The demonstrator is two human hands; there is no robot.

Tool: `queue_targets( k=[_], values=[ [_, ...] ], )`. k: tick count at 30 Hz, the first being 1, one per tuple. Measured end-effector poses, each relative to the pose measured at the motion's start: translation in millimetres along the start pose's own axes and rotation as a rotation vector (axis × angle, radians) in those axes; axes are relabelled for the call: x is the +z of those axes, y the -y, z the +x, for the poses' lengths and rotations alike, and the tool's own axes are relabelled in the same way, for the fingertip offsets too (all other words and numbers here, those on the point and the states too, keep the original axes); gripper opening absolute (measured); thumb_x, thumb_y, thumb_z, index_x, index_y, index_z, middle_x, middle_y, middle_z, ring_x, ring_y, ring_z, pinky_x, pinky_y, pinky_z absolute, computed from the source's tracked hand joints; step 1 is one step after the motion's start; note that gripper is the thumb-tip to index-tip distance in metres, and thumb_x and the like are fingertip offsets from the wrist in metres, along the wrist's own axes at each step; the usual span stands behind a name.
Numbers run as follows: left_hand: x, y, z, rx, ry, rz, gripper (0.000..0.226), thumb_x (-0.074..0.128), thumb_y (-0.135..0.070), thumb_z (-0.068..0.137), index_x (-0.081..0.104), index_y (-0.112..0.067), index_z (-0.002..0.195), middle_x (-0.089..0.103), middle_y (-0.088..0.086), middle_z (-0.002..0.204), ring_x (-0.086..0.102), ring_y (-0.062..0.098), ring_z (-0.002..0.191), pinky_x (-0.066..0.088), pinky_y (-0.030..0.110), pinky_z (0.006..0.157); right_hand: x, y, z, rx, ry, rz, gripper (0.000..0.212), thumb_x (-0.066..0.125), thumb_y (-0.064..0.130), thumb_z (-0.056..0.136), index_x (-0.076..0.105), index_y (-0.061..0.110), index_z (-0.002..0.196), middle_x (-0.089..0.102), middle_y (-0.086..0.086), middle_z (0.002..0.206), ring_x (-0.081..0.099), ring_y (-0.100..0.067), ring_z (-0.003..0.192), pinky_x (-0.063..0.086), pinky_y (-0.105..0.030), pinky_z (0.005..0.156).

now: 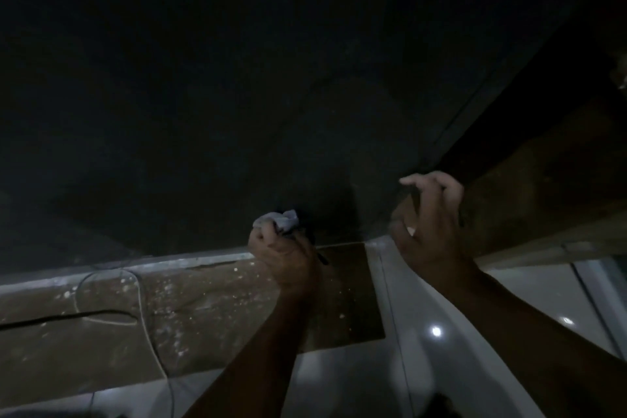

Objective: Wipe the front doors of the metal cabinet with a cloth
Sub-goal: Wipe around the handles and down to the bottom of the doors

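The dark metal cabinet door (237,95) fills the upper part of the dim view. My left hand (283,253) grips a crumpled grey cloth (278,219) and holds it against the door's bottom edge. My right hand (429,224) is at the door's lower right corner, fingers spread and loosely bent, holding nothing. A vertical seam (454,125) runs up the cabinet to the right of that hand.
A dusty brown ledge (169,316) speckled with white runs below the cabinet. A thin cable (146,299) loops across it. Glossy white floor tiles (424,349) with light reflections lie at the bottom right. A brown surface (543,180) stands right of the cabinet.
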State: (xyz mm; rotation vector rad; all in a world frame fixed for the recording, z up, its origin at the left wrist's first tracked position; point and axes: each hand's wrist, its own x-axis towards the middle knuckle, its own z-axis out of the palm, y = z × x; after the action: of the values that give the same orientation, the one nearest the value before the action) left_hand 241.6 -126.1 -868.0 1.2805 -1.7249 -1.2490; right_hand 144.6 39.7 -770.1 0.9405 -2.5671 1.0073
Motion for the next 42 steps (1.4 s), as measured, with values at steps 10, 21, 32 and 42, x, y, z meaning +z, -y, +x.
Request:
queue_targets(
  k=[10, 21, 32, 42],
  values=[
    [50.5, -1.3, -42.6, 0.588, 0.408, 0.421, 0.05, 0.064, -0.026, 0.075, 0.055, -0.006, 0.121, 0.06, 0.031, 0.112, 0.063, 0.045, 0.098, 0.056, 0.052, 0.078, 4.1, 2.2, 13.8, 0.527, -0.007, 0.56, 0.028, 0.058, 0.023, 0.1, 0.051, 0.025, 0.128, 0.063, 0.031, 0.101, 0.057, 0.023, 0.097, 0.045, 0.0, 0.072],
    [97.8, 18.7, -49.6, 1.008, 0.599, 0.742, 0.042, 0.092, -0.024, 0.06, 0.074, -0.014, 0.097, 0.064, 0.009, 0.085, 0.063, 0.027, 0.072, 0.051, 0.034, 0.06, -2.8, -3.5, 1.4, 0.576, 0.199, 0.721, 0.06, 0.054, 0.009, 0.1, 0.032, 0.022, 0.154, 0.042, -0.001, 0.154, 0.042, -0.009, 0.14, 0.044, -0.038, 0.112],
    [23.1, 87.0, 13.4, 0.792, 0.688, 1.11, 0.032, 0.064, -0.028, 0.091, 0.066, -0.017, 0.121, 0.058, 0.008, 0.122, 0.056, 0.028, 0.107, 0.043, 0.043, 0.091, 31.2, 4.4, -11.5, 0.658, 0.136, 0.703, 0.094, 0.066, 0.01, 0.092, 0.004, 0.043, 0.155, 0.015, 0.008, 0.164, 0.024, -0.013, 0.148, 0.035, -0.049, 0.116],
    [-76.6, 126.3, 56.6, 0.45, 0.154, 0.501, 0.022, 0.068, -0.003, 0.077, 0.076, -0.004, 0.098, 0.053, 0.019, 0.085, 0.053, 0.03, 0.076, 0.038, 0.029, 0.07, 43.4, 13.6, -7.6, 0.7, 0.025, 0.705, 0.084, 0.061, -0.001, 0.09, 0.02, 0.035, 0.155, 0.034, 0.005, 0.157, 0.04, -0.013, 0.141, 0.043, -0.048, 0.112]
  ],
)
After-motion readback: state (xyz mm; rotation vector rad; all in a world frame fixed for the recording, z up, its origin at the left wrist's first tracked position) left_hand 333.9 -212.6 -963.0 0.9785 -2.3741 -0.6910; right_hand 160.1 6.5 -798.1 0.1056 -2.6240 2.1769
